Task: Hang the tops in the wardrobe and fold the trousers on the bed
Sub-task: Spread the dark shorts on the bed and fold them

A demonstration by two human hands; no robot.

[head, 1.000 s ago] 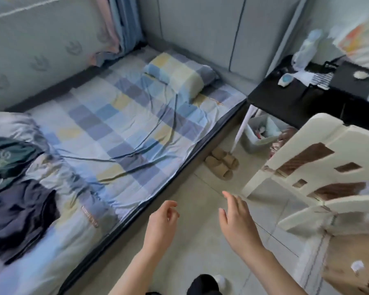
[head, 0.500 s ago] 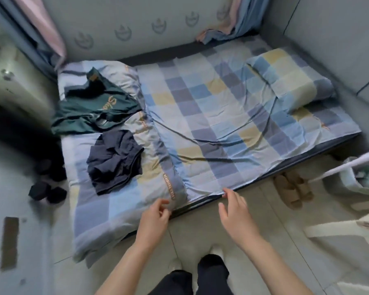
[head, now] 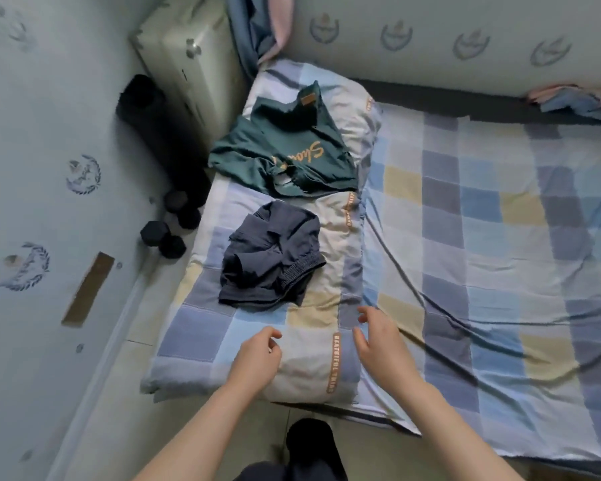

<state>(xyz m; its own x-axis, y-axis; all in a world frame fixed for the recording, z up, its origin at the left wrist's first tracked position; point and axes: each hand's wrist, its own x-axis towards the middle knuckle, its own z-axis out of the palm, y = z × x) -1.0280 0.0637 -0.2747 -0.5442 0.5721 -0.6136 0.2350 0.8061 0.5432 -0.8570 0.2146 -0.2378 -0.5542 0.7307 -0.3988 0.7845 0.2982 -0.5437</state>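
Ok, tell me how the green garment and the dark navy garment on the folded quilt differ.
The green garment is teal with orange script lettering and a tan tag; the dark navy garment is plain, with a ribbed elastic band. The green one spreads wider and lies farther from the person; the navy one is bunched smaller and lies nearer both hands. Both lie crumpled and unfolded on the folded quilt, and neither the left hand nor the right hand touches them.

I see the bed (head: pixel 500 237) under a checked sheet in blue, grey and yellow. A folded quilt (head: pixel 275 341) lies along its 9 o'clock side. On the quilt, a green top (head: pixel 285 151) sits toward 12 o'clock, and dark navy shorts (head: pixel 268 265) lie crumpled just below it.
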